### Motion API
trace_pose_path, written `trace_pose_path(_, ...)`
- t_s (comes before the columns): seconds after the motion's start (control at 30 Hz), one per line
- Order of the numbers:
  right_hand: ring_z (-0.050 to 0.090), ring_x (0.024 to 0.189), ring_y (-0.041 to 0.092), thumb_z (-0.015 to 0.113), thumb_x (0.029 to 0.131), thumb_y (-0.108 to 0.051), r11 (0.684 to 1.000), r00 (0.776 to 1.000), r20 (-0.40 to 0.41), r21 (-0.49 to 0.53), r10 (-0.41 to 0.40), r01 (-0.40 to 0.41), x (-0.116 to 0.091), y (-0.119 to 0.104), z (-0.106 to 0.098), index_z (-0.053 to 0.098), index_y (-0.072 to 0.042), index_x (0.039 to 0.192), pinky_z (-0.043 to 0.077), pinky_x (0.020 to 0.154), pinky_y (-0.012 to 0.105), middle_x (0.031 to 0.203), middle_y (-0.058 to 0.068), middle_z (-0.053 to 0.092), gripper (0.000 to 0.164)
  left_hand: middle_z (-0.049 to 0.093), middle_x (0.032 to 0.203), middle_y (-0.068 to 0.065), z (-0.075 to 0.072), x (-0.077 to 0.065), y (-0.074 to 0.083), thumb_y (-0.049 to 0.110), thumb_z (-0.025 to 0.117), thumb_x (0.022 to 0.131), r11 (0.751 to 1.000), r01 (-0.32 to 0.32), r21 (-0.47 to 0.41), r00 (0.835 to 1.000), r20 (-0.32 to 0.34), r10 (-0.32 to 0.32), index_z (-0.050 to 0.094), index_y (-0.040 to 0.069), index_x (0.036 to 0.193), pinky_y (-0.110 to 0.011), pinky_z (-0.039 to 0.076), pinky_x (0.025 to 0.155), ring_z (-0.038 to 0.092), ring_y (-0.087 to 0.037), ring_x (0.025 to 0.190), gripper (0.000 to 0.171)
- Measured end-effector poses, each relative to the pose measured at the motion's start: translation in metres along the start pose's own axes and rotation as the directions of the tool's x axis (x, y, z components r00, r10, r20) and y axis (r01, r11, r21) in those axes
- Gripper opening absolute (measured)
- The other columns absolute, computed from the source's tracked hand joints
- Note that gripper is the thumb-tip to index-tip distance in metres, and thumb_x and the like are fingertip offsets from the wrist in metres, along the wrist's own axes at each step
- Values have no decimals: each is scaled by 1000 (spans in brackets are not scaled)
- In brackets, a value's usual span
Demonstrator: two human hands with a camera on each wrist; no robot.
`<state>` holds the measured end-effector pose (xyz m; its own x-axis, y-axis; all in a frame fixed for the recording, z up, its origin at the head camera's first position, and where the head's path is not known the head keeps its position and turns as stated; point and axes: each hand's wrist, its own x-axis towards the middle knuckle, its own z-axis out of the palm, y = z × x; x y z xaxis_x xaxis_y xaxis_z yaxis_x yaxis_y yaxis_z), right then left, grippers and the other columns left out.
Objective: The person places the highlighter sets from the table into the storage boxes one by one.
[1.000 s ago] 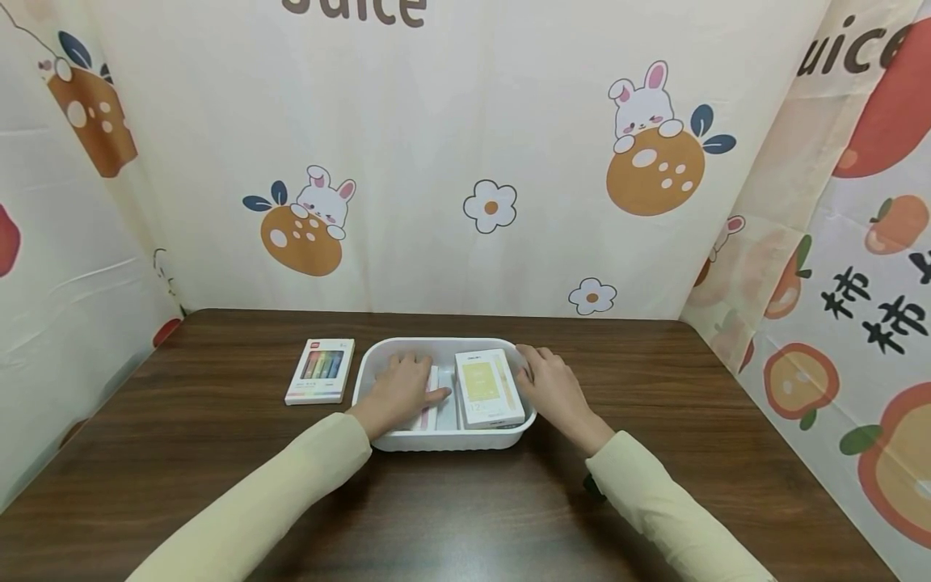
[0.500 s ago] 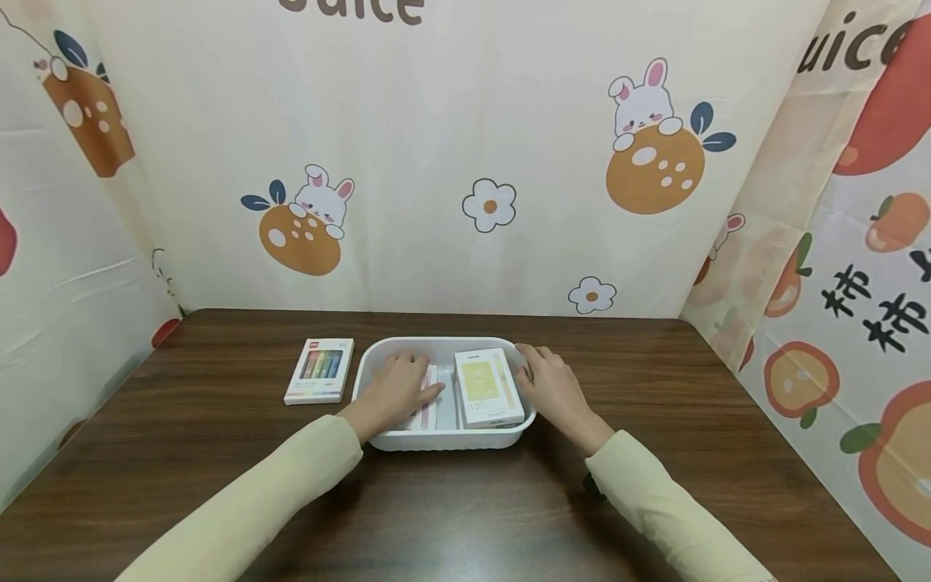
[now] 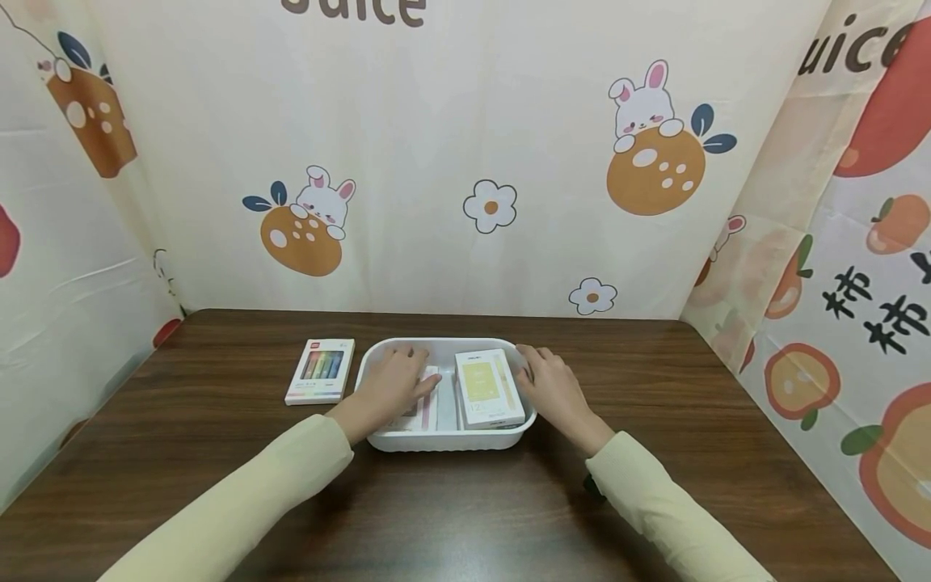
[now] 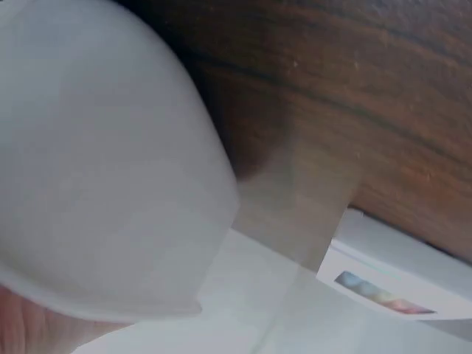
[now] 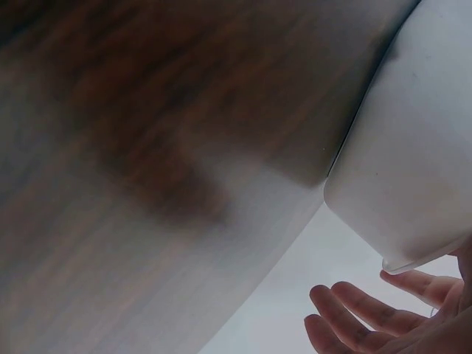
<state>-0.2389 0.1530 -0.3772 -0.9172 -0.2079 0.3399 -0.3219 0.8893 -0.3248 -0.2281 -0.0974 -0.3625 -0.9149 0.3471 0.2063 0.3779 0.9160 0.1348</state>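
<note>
In the head view a white plastic tray (image 3: 441,441) stands on the table. My left hand (image 3: 391,378) reaches over its left side, above a white box with pink stripes (image 3: 429,408) that it partly covers; the thumb points right. Its fingertips are hard to make out. A white box with a yellow-green panel (image 3: 489,390) lies in the tray's right part. My right hand (image 3: 554,392) is at the tray's right rim. In the right wrist view its loosely extended fingers (image 5: 369,310) are spread, one touching or close to the rim.
A white box with a picture of colored sticks (image 3: 320,372) lies on the brown wooden table (image 3: 465,517), left of the tray. A printed curtain (image 3: 436,267) closes off the back, with more printed cloth at both sides.
My left hand has shifted slightly left inside the tray, uncovering more of the pink-striped box. The right hand, tray and other boxes have stayed put.
</note>
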Motion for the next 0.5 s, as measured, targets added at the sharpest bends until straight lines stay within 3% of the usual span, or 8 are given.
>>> trace_pose_path(0.13, 61, 96, 33, 52, 87, -16, 1000, 1000, -3, 2, 0, 0, 0, 0, 0, 55, -7, 124, 51, 76, 47, 109, 19, 61, 38, 59, 109, -18, -8, 0, 0, 42, 49, 91, 999, -21, 39, 999, -32, 22, 55, 4, 115, -48, 47, 86, 55, -37, 103, 45)
trace_pose_path(0.3, 62, 93, 32, 53, 86, -15, 1000, 1000, -13, -1, -3, 3, 0, 0, 0, 55, -6, 123, 52, 74, 46, 108, 19, 61, 38, 57, 114, -16, -19, 0, -3, 44, 47, 92, 1000, 12, 28, 1000, -7, -12, 52, 7, 122, -53, 47, 83, 52, -37, 106, 48)
trace_pose_path(0.5, 62, 91, 32, 54, 86, -14, 1000, 1000, -20, 1, -5, 5, -1, 0, 0, 56, -6, 123, 52, 72, 46, 107, 19, 61, 38, 57, 114, -16, -29, -1, -12, 40, 49, 92, 1000, 6, 12, 998, -67, -5, 51, 7, 121, -55, 46, 81, 52, -38, 104, 45)
